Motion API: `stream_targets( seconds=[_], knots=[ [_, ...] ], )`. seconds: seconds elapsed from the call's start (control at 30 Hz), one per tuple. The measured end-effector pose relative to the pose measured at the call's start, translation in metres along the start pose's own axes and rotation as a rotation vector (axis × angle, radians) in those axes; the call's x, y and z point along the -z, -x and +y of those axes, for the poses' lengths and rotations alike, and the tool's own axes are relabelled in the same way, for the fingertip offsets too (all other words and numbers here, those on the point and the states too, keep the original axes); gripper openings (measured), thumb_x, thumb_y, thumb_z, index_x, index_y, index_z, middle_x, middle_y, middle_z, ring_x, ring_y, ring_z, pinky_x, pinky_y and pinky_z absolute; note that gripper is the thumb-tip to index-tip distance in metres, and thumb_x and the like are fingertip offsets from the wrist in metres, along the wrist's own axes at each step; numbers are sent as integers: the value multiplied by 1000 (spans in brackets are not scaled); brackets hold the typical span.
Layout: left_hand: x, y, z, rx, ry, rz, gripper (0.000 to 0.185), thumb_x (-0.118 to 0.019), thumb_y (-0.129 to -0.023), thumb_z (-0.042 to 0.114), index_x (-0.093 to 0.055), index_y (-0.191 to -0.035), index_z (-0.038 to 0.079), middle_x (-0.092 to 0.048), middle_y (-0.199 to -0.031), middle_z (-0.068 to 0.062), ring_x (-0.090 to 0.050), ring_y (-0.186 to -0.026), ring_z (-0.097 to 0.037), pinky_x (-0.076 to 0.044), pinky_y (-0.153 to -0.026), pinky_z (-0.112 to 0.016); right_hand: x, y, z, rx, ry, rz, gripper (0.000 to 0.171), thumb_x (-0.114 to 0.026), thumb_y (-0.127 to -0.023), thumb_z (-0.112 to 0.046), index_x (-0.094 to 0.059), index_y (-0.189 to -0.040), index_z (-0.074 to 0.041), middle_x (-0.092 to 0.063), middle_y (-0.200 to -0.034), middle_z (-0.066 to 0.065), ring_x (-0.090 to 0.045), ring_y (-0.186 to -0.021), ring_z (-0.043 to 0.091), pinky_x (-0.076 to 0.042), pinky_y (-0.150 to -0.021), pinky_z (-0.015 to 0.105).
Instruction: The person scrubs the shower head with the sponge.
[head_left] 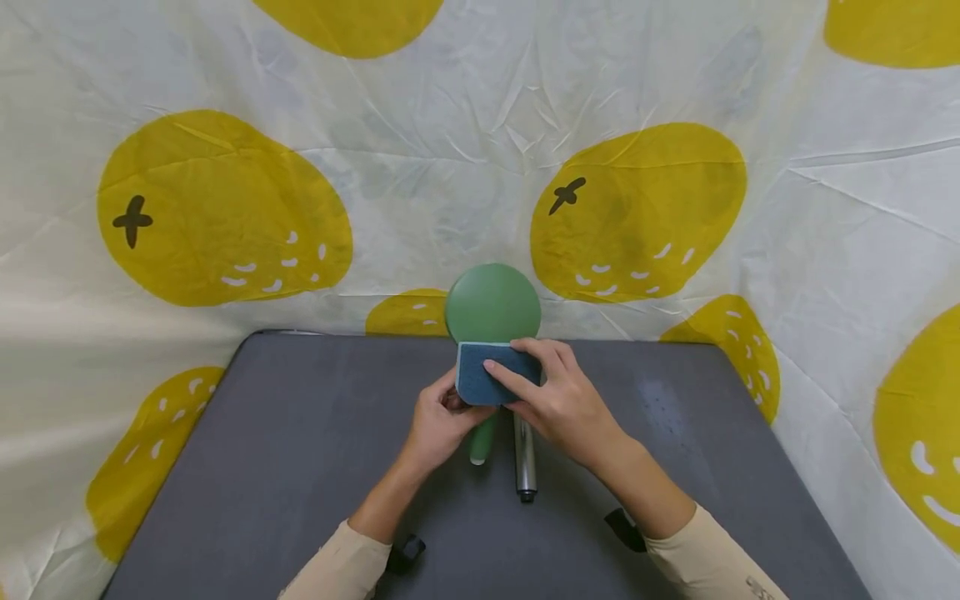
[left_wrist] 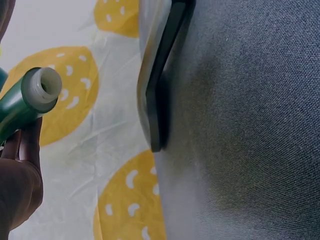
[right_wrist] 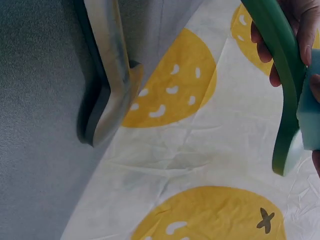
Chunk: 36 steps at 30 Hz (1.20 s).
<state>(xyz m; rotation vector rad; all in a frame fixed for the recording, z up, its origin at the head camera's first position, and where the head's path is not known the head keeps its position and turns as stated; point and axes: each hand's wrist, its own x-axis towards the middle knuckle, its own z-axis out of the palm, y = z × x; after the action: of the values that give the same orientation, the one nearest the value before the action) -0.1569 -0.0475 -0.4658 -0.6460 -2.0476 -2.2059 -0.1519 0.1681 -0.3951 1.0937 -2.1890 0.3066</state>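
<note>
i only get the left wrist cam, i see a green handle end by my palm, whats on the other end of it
Observer: The head view shows a round green paddle held up on edge, its handle in the left hand.
Operator: what is the right hand doing
Observer: The right hand presses a blue sponge against the paddle's face.
Operator: anything lying on the table
Observer: A silver metal cylinder lies on the grey table, partly under the right hand.
</note>
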Motion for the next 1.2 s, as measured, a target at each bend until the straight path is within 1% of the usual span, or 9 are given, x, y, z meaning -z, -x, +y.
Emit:
stream_targets(
  seconds=[0.13,0.27,0.4,0.53,0.63,0.7,0.8,0.97,1.2],
  knots=[
    [0,2,-1,-1,-26,2,58,-79,-88,-1,-60,-143,5,-68,-131,-21,-74,-106,-20,-63,-88,-34,1,-3,0,1,15,2,72,-95,-73,-19,-66,-139,-18,-55,-134,23,-55,-114,41,-57,-92,52],
    [-3,2,2,36,-65,6,56,-81,-87,2,-63,-139,6,-69,-130,-19,-74,-106,-30,-63,-85,-35,6,-11,0,-6,50,-20,72,-95,-74,-22,-66,-140,-18,-54,-135,24,-55,-115,41,-58,-93,51],
    [-6,1,5,70,-66,-7,53,-80,-88,4,-62,-138,3,-69,-127,-21,-74,-103,-37,-64,-81,-34,14,-26,4,-18,70,-52,70,-93,-78,-22,-65,-142,-18,-53,-137,24,-54,-117,42,-59,-94,50],
    [-5,-1,6,52,-40,-22,62,-79,-89,1,-55,-147,2,-69,-124,-25,-76,-98,-33,-64,-79,-34,18,-43,11,-28,73,-71,65,-89,-82,-20,-64,-142,-18,-52,-139,25,-53,-118,43,-58,-96,49],
    [-5,-3,6,28,-30,-39,71,-77,-90,-1,-47,-154,5,-69,-124,-25,-77,-94,-24,-64,-78,-34,20,-56,19,-51,56,-81,63,-87,-85,-19,-62,-143,-17,-50,-141,26,-52,-120,44,-57,-98,50],
    [-5,-4,6,25,-26,-43,74,-78,-89,-2,-46,-155,6,-69,-123,-25,-77,-92,-19,-64,-78,-34,22,-64,25,-72,28,-83,63,-86,-86,-18,-61,-144,-16,-50,-142,26,-51,-121,46,-55,-100,51],
    [-6,-4,6,43,-26,-40,75,-79,-88,-1,-46,-155,8,-70,-123,-24,-76,-90,-13,-64,-78,-33,24,-77,35,-110,-15,-83,62,-85,-87,-18,-61,-144,-15,-50,-142,28,-50,-122,47,-50,-102,56],
    [-9,-2,5,75,-24,-20,75,-80,-87,-3,-47,-154,4,-69,-122,-27,-76,-91,-16,-63,-78,-31,28,-95,52,-180,-65,-116,60,-83,-89,-21,-60,-144,-12,-51,-139,29,-50,-126,47,-45,-107,60],
    [-10,1,5,99,-15,-8,77,-79,-86,-6,-45,-154,1,-67,-124,-28,-74,-91,-8,-63,-80,-28,35,-106,67,-249,-116,-152,61,-83,-89,-23,-60,-144,-12,-50,-139,28,-48,-129,45,-42,-111,59]
  ],
)
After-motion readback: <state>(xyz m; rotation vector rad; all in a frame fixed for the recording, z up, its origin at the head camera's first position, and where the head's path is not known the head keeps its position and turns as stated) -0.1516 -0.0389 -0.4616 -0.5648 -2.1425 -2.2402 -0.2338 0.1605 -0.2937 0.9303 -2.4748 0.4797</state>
